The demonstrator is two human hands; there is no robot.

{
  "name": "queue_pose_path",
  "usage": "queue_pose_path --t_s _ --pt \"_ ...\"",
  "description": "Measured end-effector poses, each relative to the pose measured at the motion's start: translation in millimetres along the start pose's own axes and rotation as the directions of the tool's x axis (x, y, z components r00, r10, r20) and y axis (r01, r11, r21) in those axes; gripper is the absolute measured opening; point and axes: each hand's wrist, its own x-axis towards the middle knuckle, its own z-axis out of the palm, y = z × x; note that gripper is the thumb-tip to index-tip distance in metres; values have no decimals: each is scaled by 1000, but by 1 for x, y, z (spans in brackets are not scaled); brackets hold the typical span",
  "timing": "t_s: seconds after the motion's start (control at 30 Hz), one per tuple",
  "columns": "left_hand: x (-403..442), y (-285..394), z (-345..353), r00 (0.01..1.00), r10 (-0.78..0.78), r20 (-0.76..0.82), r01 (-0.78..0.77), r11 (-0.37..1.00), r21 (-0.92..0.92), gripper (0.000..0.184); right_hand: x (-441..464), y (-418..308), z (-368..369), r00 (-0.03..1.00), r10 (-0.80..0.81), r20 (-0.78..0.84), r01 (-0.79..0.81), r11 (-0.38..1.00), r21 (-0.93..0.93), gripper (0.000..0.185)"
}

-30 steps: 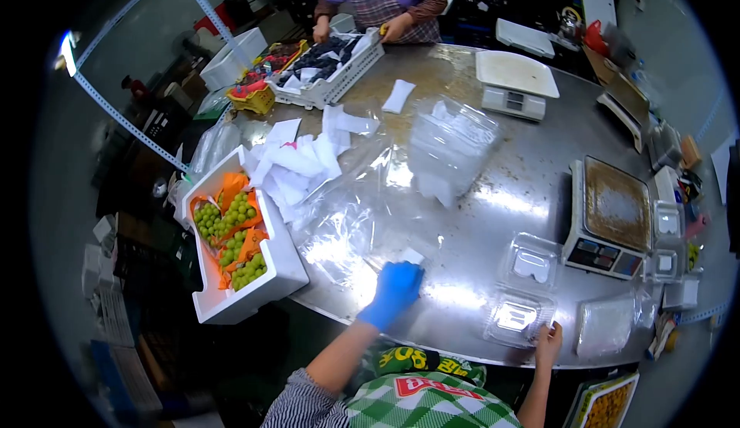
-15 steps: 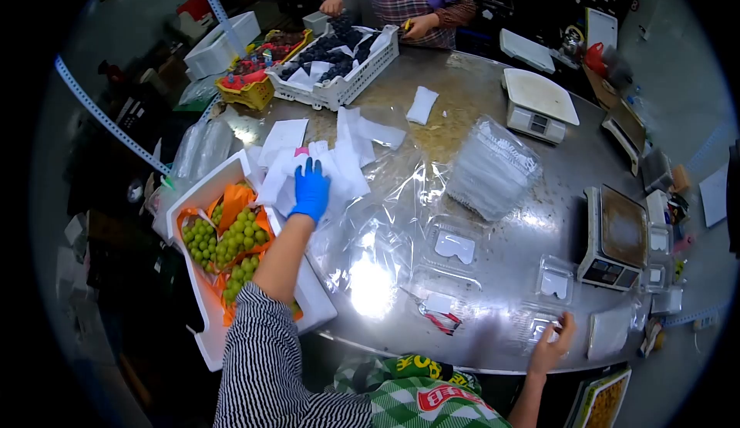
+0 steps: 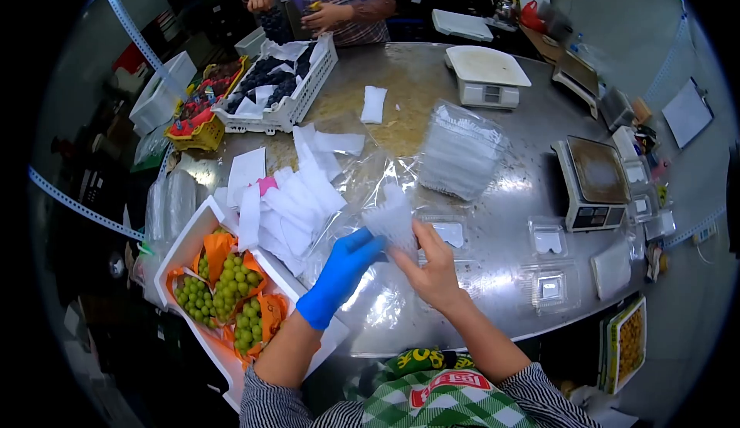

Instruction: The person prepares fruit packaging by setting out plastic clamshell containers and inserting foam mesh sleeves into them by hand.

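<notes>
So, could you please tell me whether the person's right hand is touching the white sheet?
Touching. The head view shows the right hand with its fingers against the right edge of the white sheet, with no gap visible.

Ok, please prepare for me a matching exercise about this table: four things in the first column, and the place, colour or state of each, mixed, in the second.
Things
1. left hand
2. green grapes
3. white textured sheet
4. right hand

Descriptions
A. between the two hands
B. bare, without a glove
C. covered in blue
D. inside the white foam box, beside orange wrapping

Right pairs
1-C, 2-D, 3-A, 4-B
</notes>
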Motion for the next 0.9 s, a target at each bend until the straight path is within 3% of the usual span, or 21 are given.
queue_pose_path --t_s 0.07,0.13,0.17,0.4,0.53,0.63,0.73,0.83,0.9 --pt "-9 5 -10 987 -12 159 92 857 -507 32 -2 11 0 995 -82 60 87 993 -77 48" --pt "-14 12 -6 992 -113 59 117 990 -78 33 -8 19 -7 969 -197 153 219 965 -144 47" --pt "-15 14 -4 988 -151 -6 150 977 150 33 -10 18 -8 966 -202 164 229 958 -171 48" --pt "-12 -2 32 978 -187 -94 209 895 395 30 -27 19 -43 957 -151 246 213 944 -250 47" --pt "-6 -29 67 981 -118 -155 167 921 353 18 -43 31 -66 961 -40 275 111 963 -246 47" --pt "-7 -52 79 981 -101 -164 161 898 410 14 -57 42 -77 959 -139 247 202 946 -253 46" --pt "-18 -64 102 981 -54 -188 155 804 574 14 -72 44 -85 954 42 298 29 973 -229 41" --pt "-27 -86 107 970 -70 -234 188 827 530 18 -85 49 -94 896 43 442 93 955 -282 43" --pt "-32 -101 105 962 -88 -258 213 833 511 18 -97 59 -95 822 117 557 6 977 -214 51"
